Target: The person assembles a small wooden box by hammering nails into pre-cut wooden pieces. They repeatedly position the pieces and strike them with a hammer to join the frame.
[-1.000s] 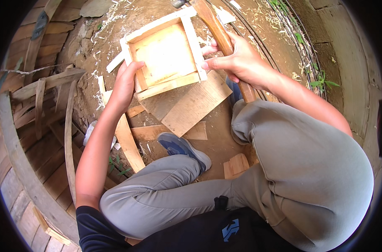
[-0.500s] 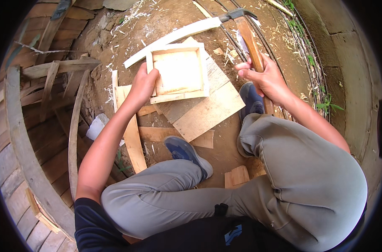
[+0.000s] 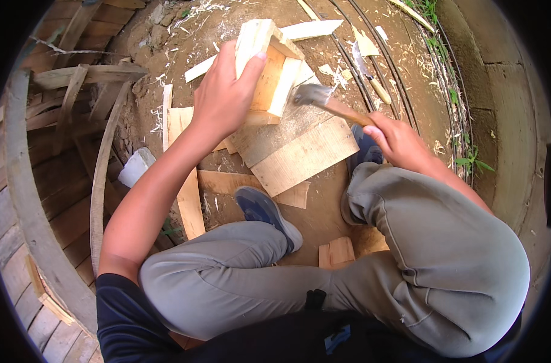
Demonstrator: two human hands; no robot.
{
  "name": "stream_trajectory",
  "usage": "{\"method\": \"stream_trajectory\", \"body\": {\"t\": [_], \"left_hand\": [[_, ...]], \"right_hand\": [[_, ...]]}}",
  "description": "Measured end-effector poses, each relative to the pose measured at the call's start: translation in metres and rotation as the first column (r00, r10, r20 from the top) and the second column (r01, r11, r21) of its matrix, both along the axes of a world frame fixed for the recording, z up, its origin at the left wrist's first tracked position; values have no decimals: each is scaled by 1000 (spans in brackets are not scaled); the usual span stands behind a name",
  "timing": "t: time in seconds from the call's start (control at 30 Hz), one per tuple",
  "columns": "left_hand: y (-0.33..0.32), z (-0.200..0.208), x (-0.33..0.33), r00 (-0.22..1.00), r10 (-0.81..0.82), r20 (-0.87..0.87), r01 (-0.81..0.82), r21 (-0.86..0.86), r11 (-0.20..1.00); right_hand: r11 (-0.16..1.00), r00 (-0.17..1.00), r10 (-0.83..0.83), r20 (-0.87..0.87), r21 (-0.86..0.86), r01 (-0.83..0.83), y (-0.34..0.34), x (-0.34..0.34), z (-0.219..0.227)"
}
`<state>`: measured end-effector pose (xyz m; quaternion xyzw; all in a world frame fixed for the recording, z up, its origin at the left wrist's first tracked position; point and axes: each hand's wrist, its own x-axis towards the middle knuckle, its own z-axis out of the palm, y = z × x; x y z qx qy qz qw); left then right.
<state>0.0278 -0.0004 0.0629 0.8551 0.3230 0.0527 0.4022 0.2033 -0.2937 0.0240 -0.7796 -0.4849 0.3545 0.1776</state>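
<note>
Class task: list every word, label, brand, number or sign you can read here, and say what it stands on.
No readable words, numbers or signs.
Dark clothing: a blue mark, too dim and blurred to make out.
Hammer, wooden box and board: no readable lettering.

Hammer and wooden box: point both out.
Hammer (image 3: 344, 110): head view, on the wooden handle, between metal head and grip end.
Wooden box (image 3: 267, 83): head view, on its inner surface.
</note>
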Motion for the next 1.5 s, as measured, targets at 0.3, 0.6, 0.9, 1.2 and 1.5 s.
{"method": "stream_trajectory", "body": {"t": [0.3,0.6,0.9,1.2,1.5], "left_hand": [[-31,-5,15,984,-93,150,114,-140,984],[-40,-7,14,982,-73,176,93,-107,990],[-43,-4,15,981,-104,165,106,-4,994],[-42,-6,16,975,-122,185,123,6,992],[-39,-8,15,969,-133,209,134,10,991]], "right_hand": [[988,989,76,128,125,-92,5,-10,-28],[973,972,84,219,193,-127,3,-15,-41],[976,948,157,275,103,-192,-2,-9,-45],[964,957,156,245,175,-202,1,-9,-42],[948,967,151,205,248,-201,3,-11,-42]]}}
